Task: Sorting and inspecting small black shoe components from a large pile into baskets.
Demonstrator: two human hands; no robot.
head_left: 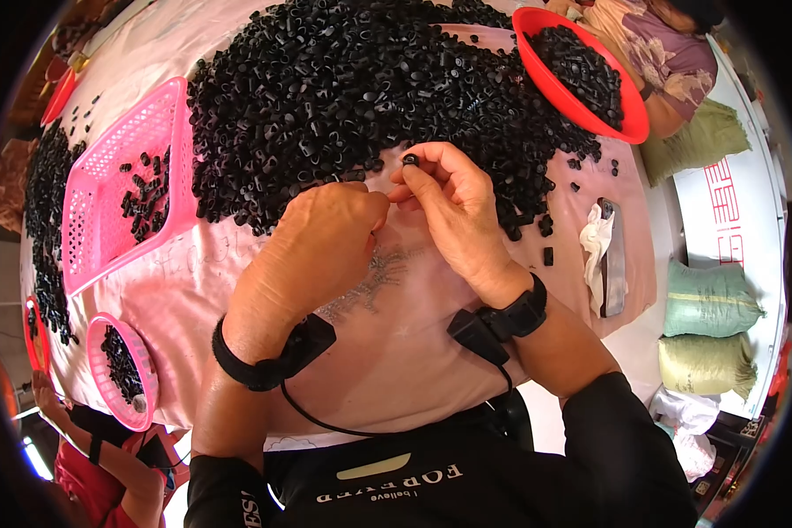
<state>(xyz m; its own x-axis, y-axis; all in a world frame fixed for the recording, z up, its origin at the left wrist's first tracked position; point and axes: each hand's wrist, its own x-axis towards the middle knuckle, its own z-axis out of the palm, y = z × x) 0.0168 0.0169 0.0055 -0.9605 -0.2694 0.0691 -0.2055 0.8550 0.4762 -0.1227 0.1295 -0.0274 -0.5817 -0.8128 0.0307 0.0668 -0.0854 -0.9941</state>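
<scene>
A big heap of small black plastic caps [343, 88] covers the far half of a pink-clothed table [396, 326]. My right hand [453, 211] pinches one small black cap [410, 159] between thumb and fingertips at the heap's near edge. My left hand [321, 242] is closed, its fingertips meeting my right hand's fingers; what it holds is hidden. Both wrists wear black bands with a cable.
A pink perforated basket [119, 189] with some caps lies left. A red bowl [581, 75] of caps sits far right by another person. A small round pink basket [123, 361] is near left beside another person's arm. A phone and tissue [607, 251] lie right. Sacks stand on the floor.
</scene>
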